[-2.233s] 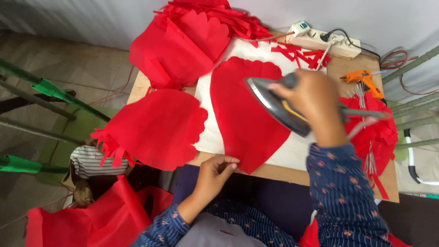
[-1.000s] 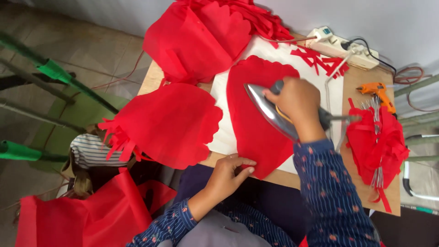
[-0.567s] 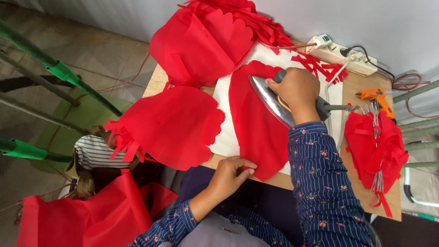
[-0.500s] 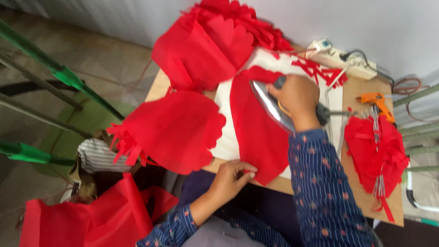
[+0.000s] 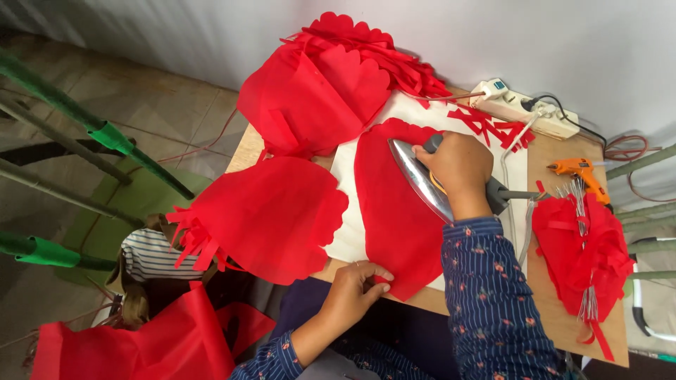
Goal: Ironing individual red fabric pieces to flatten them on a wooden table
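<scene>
My right hand (image 5: pixel 459 169) grips the handle of a silver electric iron (image 5: pixel 421 179), which rests on a red petal-shaped piece of fabric (image 5: pixel 394 211) spread over a white sheet (image 5: pixel 352 211) on the wooden table (image 5: pixel 563 317). My left hand (image 5: pixel 358 281) pinches the near, pointed end of that red piece at the table's front edge. The iron sits over the upper right part of the piece.
Stacks of red fabric petals lie at the back (image 5: pixel 317 98) and hang off the left edge (image 5: pixel 271 218). A white power strip (image 5: pixel 524 109), an orange glue gun (image 5: pixel 577 172) and red scraps with metal wires (image 5: pixel 581 246) are on the right. Green rods (image 5: pixel 105 134) stand at left.
My right hand has slid the iron from the right side of the red piece toward its upper part. My left hand has stayed on the near tip.
</scene>
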